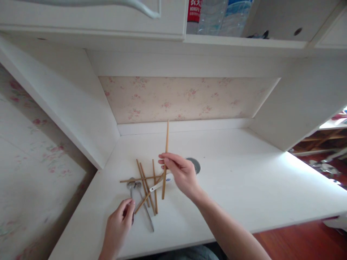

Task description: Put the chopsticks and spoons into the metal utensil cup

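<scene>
White spoon: laid among chopsticks on the white counter (244, 180); its handle (155, 186) is pointed to the left, its bowl partly hidden.
Right hand (181, 171): closed in a pinch around one chopstick (167, 139), just right of the white spoon's handle.
Held chopstick: raised, thin end pointed away, its thick end seen in front of the white spoon.
Left hand (120, 216): closed around the handle of a metal spoon (131, 183), left of and nearer than the white spoon.
Second metal spoon (148, 213): laid just left of the white spoon.
Loose chopsticks (144, 180): crossed untidily around the white spoon.
Round container (195, 165): right of and beyond the white spoon, partly covered by the right hand.
</scene>
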`<state>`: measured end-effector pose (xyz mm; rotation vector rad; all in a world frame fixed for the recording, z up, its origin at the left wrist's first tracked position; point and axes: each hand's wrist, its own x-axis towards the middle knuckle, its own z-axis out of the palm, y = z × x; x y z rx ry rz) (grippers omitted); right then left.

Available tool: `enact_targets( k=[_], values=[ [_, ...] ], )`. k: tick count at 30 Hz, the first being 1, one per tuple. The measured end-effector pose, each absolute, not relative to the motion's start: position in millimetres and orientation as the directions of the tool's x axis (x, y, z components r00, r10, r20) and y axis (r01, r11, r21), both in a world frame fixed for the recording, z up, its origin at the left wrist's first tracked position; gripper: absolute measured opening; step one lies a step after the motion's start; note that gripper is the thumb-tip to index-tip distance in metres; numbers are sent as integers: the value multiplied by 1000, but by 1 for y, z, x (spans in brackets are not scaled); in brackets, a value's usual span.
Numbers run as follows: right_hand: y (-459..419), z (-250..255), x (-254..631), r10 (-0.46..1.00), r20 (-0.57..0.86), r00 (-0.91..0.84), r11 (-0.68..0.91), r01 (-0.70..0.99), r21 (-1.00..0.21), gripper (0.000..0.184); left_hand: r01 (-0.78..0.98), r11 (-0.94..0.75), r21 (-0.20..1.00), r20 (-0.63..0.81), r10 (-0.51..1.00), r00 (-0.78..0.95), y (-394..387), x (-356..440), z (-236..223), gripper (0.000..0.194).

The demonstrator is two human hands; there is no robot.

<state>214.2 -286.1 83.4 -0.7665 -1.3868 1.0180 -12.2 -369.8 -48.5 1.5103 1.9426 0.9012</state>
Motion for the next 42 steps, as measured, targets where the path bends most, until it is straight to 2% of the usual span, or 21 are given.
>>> enact_targets(
  k=[2, 5, 7, 9, 11, 14, 20, 22, 32, 39, 42],
  values=[
    [-278, 88, 237, 915, 401, 48, 403, -181, -897, 32, 644, 153, 750, 13, 969, -246, -369, -11, -49, 39],
    [-262, 92, 273, 887, 411, 209, 448, -176, -877, 55, 670, 163, 724, 13, 968, -249, -368, -9, -47, 39],
    [-250, 89, 294, 879, 396, 268, 447, -168, -879, 52, 688, 172, 705, 11, 967, -253, -366, -8, -46, 39],
    [-239, 80, 309, 893, 347, 288, 404, -172, -898, 38, 704, 177, 688, 15, 966, -257, -365, -7, -46, 39],
    [-232, 68, 319, 919, 283, 273, 338, -180, -924, 32, 719, 177, 672, 23, 966, -259, -365, -6, -46, 39],
    [-228, 51, 323, 956, 194, 219, 233, -172, -957, 33, 743, 169, 648, 39, 966, -254, -365, -6, -47, 39],
    [-231, 36, 323, 976, 138, 167, 132, 51, -990, 39, 775, 186, 604, 48, 962, -268, -363, -4, -46, 36],
    [-231, 33, 323, 982, 125, 142, 115, 80, -990, 41, 781, 189, 595, 62, 958, -278, -362, -3, -46, 35],
    [-229, 17, 324, 996, 50, 80, 46, 41, -998, 39, 806, 185, 562, 100, 952, -289, -360, -2, -45, 35],
    [-230, 14, 326, 997, 35, 74, 33, 35, -999, 40, 754, 204, 624, 68, 948, -312, -362, -1, -43, 39],
    [-234, 13, 329, 997, 38, 63, 36, 38, -999, 42, 773, 183, 608, 85, 953, -292, -358, -2, -38, 39]
  ],
)
